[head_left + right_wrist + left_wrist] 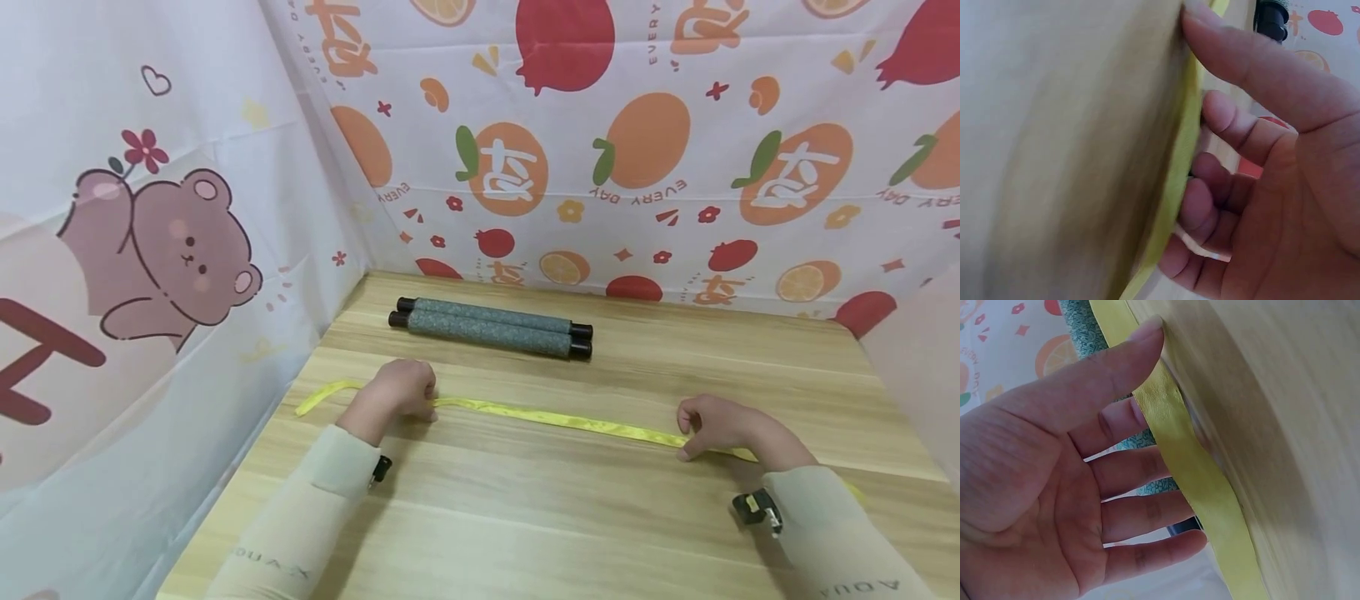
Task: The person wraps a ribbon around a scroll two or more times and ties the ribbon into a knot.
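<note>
A long yellow ribbon (562, 418) stretches across the wooden table between the two hands, with a loose end lying past the left hand. My left hand (397, 390) pinches it near its left end. In the left wrist view the thumb (1138, 356) lies over the ribbon (1191, 456) and the fingers reach behind it. Farther right, my right hand (720, 427) holds the ribbon between thumb and curled fingers. The right wrist view shows the thumb tip against the ribbon (1179, 162), whose edge faces the camera. Beyond the right hand, the forearm partly hides the ribbon.
Two rods (491, 325) wrapped in grey-green patterned cloth, with black ends, lie side by side behind the ribbon. The wooden table (525, 517) meets a fruit-print curtain (570, 183) at the back. A bear-print curtain (180, 242) hangs along the left edge.
</note>
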Demonstrator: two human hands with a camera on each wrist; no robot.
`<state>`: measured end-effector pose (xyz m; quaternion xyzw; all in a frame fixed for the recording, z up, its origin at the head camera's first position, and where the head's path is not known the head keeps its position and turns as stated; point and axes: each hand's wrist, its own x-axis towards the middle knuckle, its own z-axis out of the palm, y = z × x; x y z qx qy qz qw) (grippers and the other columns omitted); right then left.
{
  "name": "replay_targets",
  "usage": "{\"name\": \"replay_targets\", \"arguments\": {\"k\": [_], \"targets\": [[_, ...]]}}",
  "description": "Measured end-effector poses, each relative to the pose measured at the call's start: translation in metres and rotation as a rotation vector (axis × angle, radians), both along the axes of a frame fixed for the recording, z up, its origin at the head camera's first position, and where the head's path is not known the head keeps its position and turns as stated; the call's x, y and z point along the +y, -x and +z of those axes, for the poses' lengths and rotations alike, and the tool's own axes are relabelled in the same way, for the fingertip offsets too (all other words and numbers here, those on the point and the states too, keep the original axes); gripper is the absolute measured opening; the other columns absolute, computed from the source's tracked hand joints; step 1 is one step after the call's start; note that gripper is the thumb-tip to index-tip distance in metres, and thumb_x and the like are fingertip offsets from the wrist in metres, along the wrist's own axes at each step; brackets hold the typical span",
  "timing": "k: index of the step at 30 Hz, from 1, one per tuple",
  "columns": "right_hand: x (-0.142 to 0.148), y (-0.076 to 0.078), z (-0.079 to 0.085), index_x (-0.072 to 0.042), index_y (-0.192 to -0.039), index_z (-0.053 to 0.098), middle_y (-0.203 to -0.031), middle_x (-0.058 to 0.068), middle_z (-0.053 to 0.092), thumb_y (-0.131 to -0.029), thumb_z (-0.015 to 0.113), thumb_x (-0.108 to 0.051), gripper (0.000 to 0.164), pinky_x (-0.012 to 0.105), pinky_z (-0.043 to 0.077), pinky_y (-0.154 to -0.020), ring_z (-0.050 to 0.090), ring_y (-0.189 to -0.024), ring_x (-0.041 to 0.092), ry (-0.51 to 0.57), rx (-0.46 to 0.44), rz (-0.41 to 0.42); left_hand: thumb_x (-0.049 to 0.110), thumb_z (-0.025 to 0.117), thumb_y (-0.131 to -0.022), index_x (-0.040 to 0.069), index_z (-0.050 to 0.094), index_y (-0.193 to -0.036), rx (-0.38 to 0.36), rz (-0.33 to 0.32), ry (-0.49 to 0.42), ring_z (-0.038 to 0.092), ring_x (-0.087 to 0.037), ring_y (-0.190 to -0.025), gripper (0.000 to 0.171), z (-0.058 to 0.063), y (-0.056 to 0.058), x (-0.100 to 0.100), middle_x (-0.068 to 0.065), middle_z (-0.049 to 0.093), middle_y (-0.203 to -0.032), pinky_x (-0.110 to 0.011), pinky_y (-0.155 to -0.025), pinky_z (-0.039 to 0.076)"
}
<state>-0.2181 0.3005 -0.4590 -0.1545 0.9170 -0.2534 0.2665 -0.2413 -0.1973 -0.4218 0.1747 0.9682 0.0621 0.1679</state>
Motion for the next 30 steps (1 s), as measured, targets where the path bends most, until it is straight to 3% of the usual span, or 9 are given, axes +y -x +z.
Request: {"name": "replay_targets", "arguments": {"k": [4,7,9,14,17,20,23,27,30], "targets": [[-0.009,0.010,0.002,-0.008,-0.084,0.054,-0.073,0.000,0.047,-0.079,0.082,-0.035,0.039,0.028,0.037,-0.058,0.044,-0.067,0.016,0.045,-0.072,-0.042,0.031,0.086,-0.074,0.016,0.051,-0.063,0.010,0.019,0.021,0.042,-0.016,-0.060,0.040,0.001,-0.003,-0.003,0.003,0.047,-0.063,-0.031,-0.059,0.036],[-0.018,0.021,0.003,-0.009,-0.086,0.055,-0.072,-0.001,0.050,-0.086,0.075,-0.039,0.037,0.028,0.039,-0.057,0.045,-0.065,0.015,0.053,-0.090,-0.079,0.031,0.087,-0.074,0.015,0.048,-0.062,0.021,0.017,0.033,0.040,-0.017,-0.059,0.043,0.003,-0.004,-0.005,0.002,0.045,-0.062,-0.031,-0.059,0.035],[-0.025,0.030,0.003,-0.010,-0.090,0.058,-0.076,-0.001,0.054,-0.089,0.071,-0.040,0.033,0.028,0.041,-0.060,0.048,-0.069,0.015,0.034,-0.038,-0.078,0.031,0.086,-0.075,0.016,0.046,-0.061,0.017,0.010,0.034,0.038,-0.016,-0.059,0.045,0.004,-0.005,-0.006,0.002,0.042,-0.061,-0.030,-0.058,0.034],[-0.057,0.055,0.003,-0.007,-0.111,0.061,-0.096,0.007,0.062,-0.096,0.064,-0.031,0.029,0.035,0.048,-0.071,0.056,-0.085,0.021,0.043,0.201,-0.083,0.031,0.086,-0.076,0.015,0.047,-0.063,0.018,0.013,0.039,0.039,-0.016,-0.059,0.044,0.004,-0.006,-0.008,0.002,0.043,-0.062,-0.030,-0.059,0.033],[-0.083,0.068,0.007,-0.005,-0.124,0.058,-0.111,0.015,0.061,-0.096,0.064,-0.031,0.039,0.045,0.052,-0.083,0.059,-0.099,0.029,0.044,0.302,-0.066,0.030,0.086,-0.076,0.014,0.051,-0.067,0.020,0.018,0.039,0.042,-0.017,-0.061,0.040,0.004,-0.007,-0.009,0.001,0.047,-0.065,-0.031,-0.060,0.034],[-0.109,0.080,0.011,-0.006,-0.136,0.052,-0.129,0.019,0.053,-0.093,0.068,-0.038,0.055,0.055,0.046,-0.097,0.053,-0.117,0.036,0.027,0.384,-0.023,0.030,0.085,-0.077,0.012,0.053,-0.069,0.017,0.021,0.034,0.043,-0.017,-0.062,0.038,0.003,-0.008,-0.008,0.000,0.050,-0.066,-0.031,-0.060,0.035],[-0.133,0.091,0.014,-0.010,-0.143,0.047,-0.138,0.019,0.048,-0.088,0.071,-0.047,0.070,0.058,0.041,-0.103,0.047,-0.125,0.038,-0.013,0.468,0.023,0.032,0.084,-0.078,0.012,0.054,-0.071,0.014,0.032,0.031,0.043,-0.018,-0.063,0.037,0.000,-0.009,-0.006,0.000,0.049,-0.067,-0.031,-0.061,0.034],[-0.161,0.104,0.015,-0.015,-0.149,0.041,-0.144,0.016,0.046,-0.081,0.075,-0.055,0.086,0.061,0.034,-0.108,0.042,-0.131,0.037,-0.070,0.527,0.066,0.036,0.083,-0.078,0.012,0.054,-0.073,0.014,0.038,0.021,0.042,-0.018,-0.065,0.038,-0.004,-0.009,-0.003,0.000,0.049,-0.068,-0.032,-0.062,0.034],[-0.176,0.112,0.012,-0.018,-0.152,0.036,-0.149,0.016,0.041,-0.078,0.076,-0.058,0.094,0.066,0.027,-0.110,0.036,-0.137,0.038,-0.109,0.495,0.077,0.037,0.083,-0.078,0.013,0.051,-0.073,0.014,0.043,0.016,0.041,-0.017,-0.064,0.040,-0.006,-0.009,-0.003,0.001,0.046,-0.068,-0.032,-0.061,0.032]]}}
